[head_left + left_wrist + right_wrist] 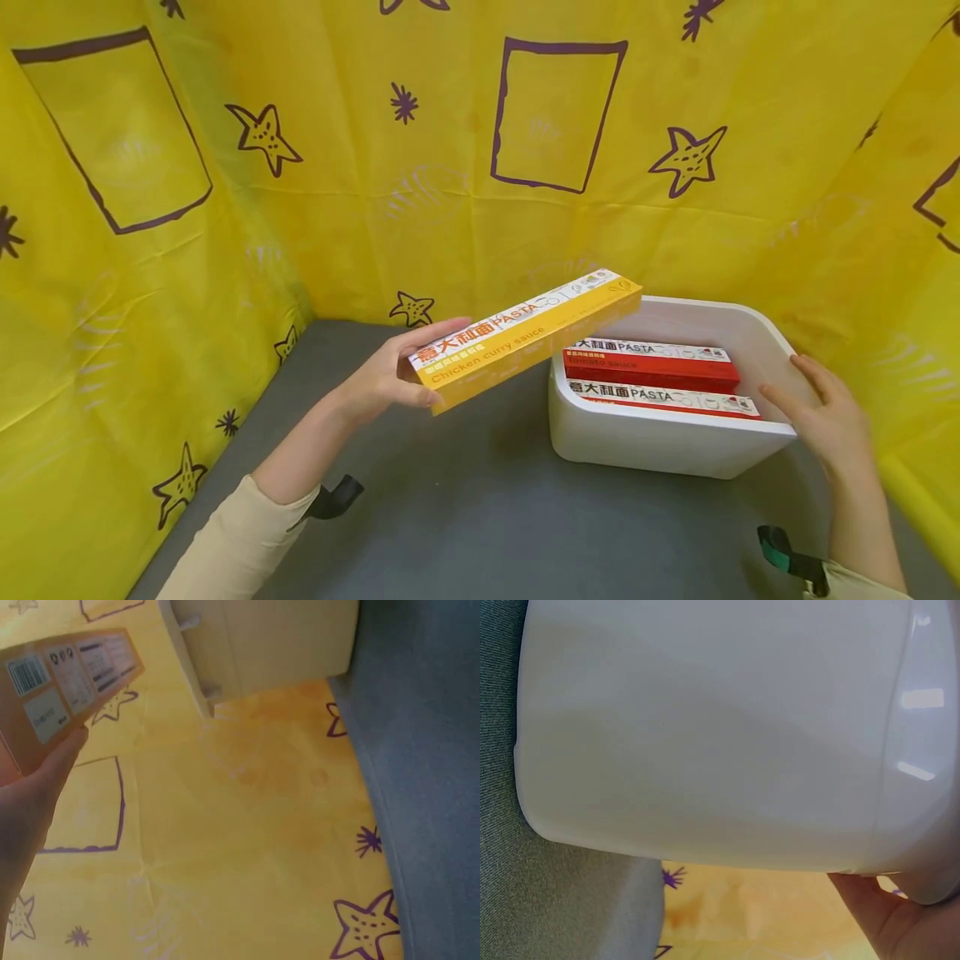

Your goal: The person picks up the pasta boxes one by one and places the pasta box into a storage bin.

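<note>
My left hand point(386, 375) grips one end of a yellow pasta box point(525, 333), labelled chicken curry sauce. The box is raised and tilted, its far end above the left rim of a white bin point(652, 437). Its barcode side faces the left wrist view. At the bin's right wall my right hand point(836, 421) holds the rim, with the thumb over the inner side. Inside the bin lie a red tomato sauce pasta box point(652, 367) and a second red pasta box point(667, 398) in front of it, side by side. The right wrist view shows mostly the bin's outer wall point(705, 735).
A dark grey tabletop point(465, 517) lies under the bin and hands. Yellow cloth point(450, 225) printed with stars and frames hangs behind and at both sides, close to the bin's back. Dark straps point(335, 497) stick out at both wrists.
</note>
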`<state>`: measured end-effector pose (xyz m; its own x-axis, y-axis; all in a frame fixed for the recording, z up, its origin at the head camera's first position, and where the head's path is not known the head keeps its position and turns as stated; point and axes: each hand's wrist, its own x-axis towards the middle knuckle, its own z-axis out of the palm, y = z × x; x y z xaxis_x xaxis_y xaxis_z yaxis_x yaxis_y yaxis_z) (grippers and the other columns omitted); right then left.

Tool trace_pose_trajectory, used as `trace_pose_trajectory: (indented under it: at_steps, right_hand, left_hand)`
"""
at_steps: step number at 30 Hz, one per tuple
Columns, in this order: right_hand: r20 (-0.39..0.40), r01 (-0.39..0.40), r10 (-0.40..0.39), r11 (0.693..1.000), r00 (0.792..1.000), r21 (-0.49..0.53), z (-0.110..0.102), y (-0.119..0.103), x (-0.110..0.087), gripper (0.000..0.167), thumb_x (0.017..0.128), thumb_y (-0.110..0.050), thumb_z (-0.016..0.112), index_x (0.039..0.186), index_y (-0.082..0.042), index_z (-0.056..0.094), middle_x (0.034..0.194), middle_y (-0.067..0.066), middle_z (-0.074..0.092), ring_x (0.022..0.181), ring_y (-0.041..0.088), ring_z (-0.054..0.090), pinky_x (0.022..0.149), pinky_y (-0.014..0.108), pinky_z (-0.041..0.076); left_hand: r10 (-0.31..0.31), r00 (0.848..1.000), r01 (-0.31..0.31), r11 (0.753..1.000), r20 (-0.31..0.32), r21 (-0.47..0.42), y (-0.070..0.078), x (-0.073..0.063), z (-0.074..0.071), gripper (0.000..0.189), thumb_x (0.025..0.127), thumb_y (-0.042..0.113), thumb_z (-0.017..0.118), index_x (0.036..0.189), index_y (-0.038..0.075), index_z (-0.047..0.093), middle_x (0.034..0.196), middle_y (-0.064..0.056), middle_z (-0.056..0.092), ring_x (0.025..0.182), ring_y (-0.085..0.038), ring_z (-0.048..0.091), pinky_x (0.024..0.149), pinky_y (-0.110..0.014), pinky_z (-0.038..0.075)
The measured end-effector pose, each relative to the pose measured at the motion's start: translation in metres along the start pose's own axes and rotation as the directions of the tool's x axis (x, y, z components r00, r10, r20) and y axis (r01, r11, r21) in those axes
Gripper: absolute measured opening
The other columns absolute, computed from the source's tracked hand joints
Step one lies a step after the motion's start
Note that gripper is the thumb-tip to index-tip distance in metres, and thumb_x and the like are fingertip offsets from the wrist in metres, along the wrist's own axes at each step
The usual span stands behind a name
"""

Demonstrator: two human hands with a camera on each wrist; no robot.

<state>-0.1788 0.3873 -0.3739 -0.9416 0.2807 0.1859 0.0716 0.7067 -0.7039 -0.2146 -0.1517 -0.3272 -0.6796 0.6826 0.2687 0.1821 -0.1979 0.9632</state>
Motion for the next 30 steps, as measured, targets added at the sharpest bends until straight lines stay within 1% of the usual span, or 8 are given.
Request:
trace_pose_trajectory:
  at_steps: [4, 8, 11, 15, 19, 23, 27, 30]
  right_hand:
    - [-0.005, 0.003, -0.003, 1.000, 1.000, -0.005, 0.000, 0.001, 0.000, 0.077, 0.093, -0.038, 0.059, 0.152, -0.003, 0.026, 0.155, 0.029, 0.018, 0.135, 0.056, 0.018, 0.102, 0.071, 0.016]
    - [-0.007, 0.001, -0.001, 1.000, 1.000, -0.007, -0.001, 0.001, 0.000, 0.077, 0.093, -0.039, 0.059, 0.152, -0.003, 0.026, 0.155, 0.029, 0.018, 0.135, 0.056, 0.018, 0.102, 0.072, 0.017]
    - [-0.005, 0.000, 0.000, 1.000, 1.000, -0.006, 0.000, 0.000, 0.000, 0.077, 0.093, -0.039, 0.060, 0.152, -0.003, 0.026, 0.155, 0.029, 0.019, 0.135, 0.056, 0.019, 0.100, 0.072, 0.018]
    - [0.005, -0.009, 0.009, 1.000, 1.000, -0.007, 0.000, 0.001, 0.000, 0.079, 0.092, -0.041, 0.060, 0.153, -0.005, 0.025, 0.156, 0.029, 0.017, 0.133, 0.057, 0.019, 0.098, 0.074, 0.019]
    - [0.009, -0.013, 0.013, 1.000, 1.000, -0.004, 0.000, 0.001, 0.000, 0.079, 0.093, -0.041, 0.059, 0.153, -0.004, 0.024, 0.156, 0.030, 0.016, 0.133, 0.058, 0.018, 0.097, 0.075, 0.019]
    - [0.002, -0.009, 0.009, 1.000, 1.000, 0.000, 0.001, 0.000, 0.000, 0.079, 0.093, -0.041, 0.059, 0.152, -0.003, 0.025, 0.155, 0.030, 0.017, 0.134, 0.058, 0.018, 0.098, 0.074, 0.018]
    - [0.005, -0.013, 0.013, 1.000, 1.000, 0.003, 0.000, -0.001, -0.001, 0.079, 0.093, -0.041, 0.059, 0.152, -0.003, 0.024, 0.155, 0.031, 0.016, 0.134, 0.058, 0.017, 0.099, 0.074, 0.018]
    - [0.002, 0.000, 0.000, 1.000, 1.000, -0.004, 0.000, -0.001, -0.001, 0.078, 0.093, -0.040, 0.059, 0.152, -0.001, 0.026, 0.154, 0.031, 0.017, 0.134, 0.057, 0.018, 0.100, 0.073, 0.018]
  left_hand:
    - [-0.036, 0.998, 0.034, 0.999, 0.058, 0.029, 0.005, 0.015, 0.003, 0.087, 0.072, 0.003, 0.067, 0.150, -0.001, 0.031, 0.134, -0.017, 0.047, 0.104, -0.022, 0.054, 0.078, -0.031, 0.053]
    - [-0.067, 0.993, 0.061, 0.996, 0.093, 0.066, 0.007, 0.033, 0.007, 0.085, 0.070, 0.006, 0.067, 0.149, 0.001, 0.036, 0.137, -0.016, 0.047, 0.100, -0.022, 0.056, 0.077, -0.031, 0.052]
    - [-0.092, 0.989, 0.083, 0.993, 0.116, 0.084, 0.006, 0.048, 0.009, 0.084, 0.069, 0.010, 0.068, 0.148, 0.003, 0.040, 0.137, -0.015, 0.050, 0.098, -0.021, 0.057, 0.076, -0.031, 0.051]
    - [-0.123, 0.980, 0.106, 0.988, 0.155, 0.116, 0.002, 0.065, 0.009, 0.084, 0.066, 0.014, 0.069, 0.146, 0.005, 0.044, 0.131, -0.014, 0.056, 0.099, -0.021, 0.057, 0.079, -0.029, 0.050]
    - [-0.151, 0.969, 0.117, 0.977, 0.194, 0.178, -0.001, 0.079, 0.010, 0.084, 0.065, 0.015, 0.069, 0.145, 0.006, 0.045, 0.128, -0.012, 0.058, 0.100, -0.021, 0.056, 0.079, -0.029, 0.048]
    - [-0.166, 0.959, 0.104, 0.959, 0.228, 0.264, -0.002, 0.092, 0.012, 0.086, 0.064, 0.018, 0.068, 0.146, 0.007, 0.045, 0.129, -0.009, 0.058, 0.099, -0.021, 0.055, 0.078, -0.029, 0.047]
    - [-0.173, 0.943, 0.082, 0.948, 0.283, 0.308, -0.004, 0.107, 0.015, 0.086, 0.064, 0.022, 0.068, 0.145, 0.006, 0.046, 0.130, -0.007, 0.057, 0.104, -0.021, 0.053, 0.082, -0.030, 0.046]
    - [-0.178, 0.933, 0.070, 0.941, 0.312, 0.330, -0.005, 0.117, 0.018, 0.084, 0.064, 0.022, 0.067, 0.144, 0.005, 0.047, 0.131, -0.006, 0.057, 0.105, -0.019, 0.053, 0.082, -0.030, 0.045]
